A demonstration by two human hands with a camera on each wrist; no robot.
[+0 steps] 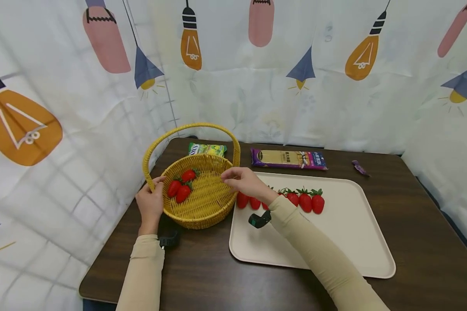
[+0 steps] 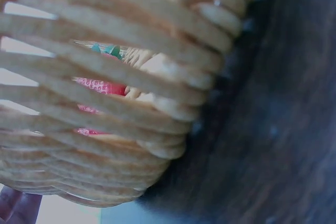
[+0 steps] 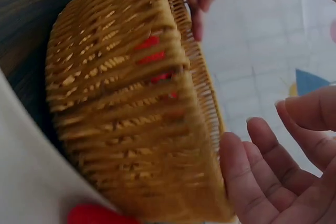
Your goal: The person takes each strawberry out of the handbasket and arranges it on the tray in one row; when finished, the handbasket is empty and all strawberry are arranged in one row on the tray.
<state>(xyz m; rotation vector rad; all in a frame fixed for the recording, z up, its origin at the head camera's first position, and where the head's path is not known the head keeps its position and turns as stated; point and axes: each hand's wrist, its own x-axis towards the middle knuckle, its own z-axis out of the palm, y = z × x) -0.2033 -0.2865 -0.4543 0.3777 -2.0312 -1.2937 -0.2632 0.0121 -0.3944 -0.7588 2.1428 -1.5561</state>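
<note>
A yellow woven basket (image 1: 200, 222) with a tall arched handle (image 1: 202, 125) stands at the left of the table. Three red strawberries (image 1: 183, 193) with green tops lie inside it, toward its left side. My left hand (image 1: 151, 205) grips the basket's left rim by the foot of the handle; the left wrist view shows mostly the woven wall close up. Over the right rim is my right hand (image 1: 249, 183), its fingers loosely bent with nothing between them. Below and beyond that hand, several strawberries (image 1: 305, 202) lie in a row on a cream tray (image 1: 350, 242), partly hidden by the hand and forearm.
A green snack packet (image 1: 207, 149) lies behind the basket. Beyond the tray's far edge is a long purple and tan packet (image 1: 289, 159), with a small purple wrapped piece (image 1: 360, 168) to its right. A printed curtain (image 1: 233, 95) hangs behind the dark table (image 1: 202, 268).
</note>
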